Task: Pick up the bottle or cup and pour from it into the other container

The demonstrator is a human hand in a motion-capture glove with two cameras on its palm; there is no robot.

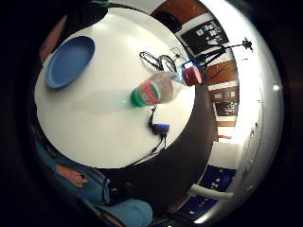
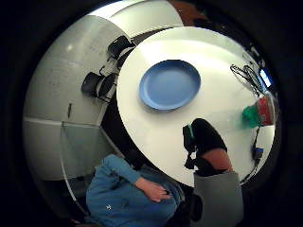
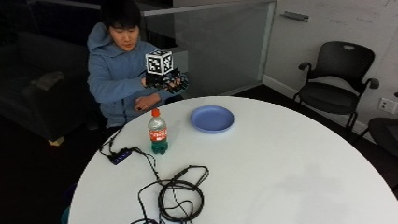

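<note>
Our round white table (image 3: 280,158) carries the bottle (image 3: 158,135) upright near its edge, beside the blue plate (image 3: 212,118); our gloved hand (image 3: 167,80) hovers raised, its grip unclear, nothing held.

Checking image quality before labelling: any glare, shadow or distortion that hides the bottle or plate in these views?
Outside view: even light, bottle and plate both plain. Little finger side palm view: heavy fisheye bend, bottle smeared and leaning, bright glare at the rim, a faint shadow on the table. Thumb side palm view: bottle squeezed at the edge; the gloved right hand partly blocks the table.
</note>
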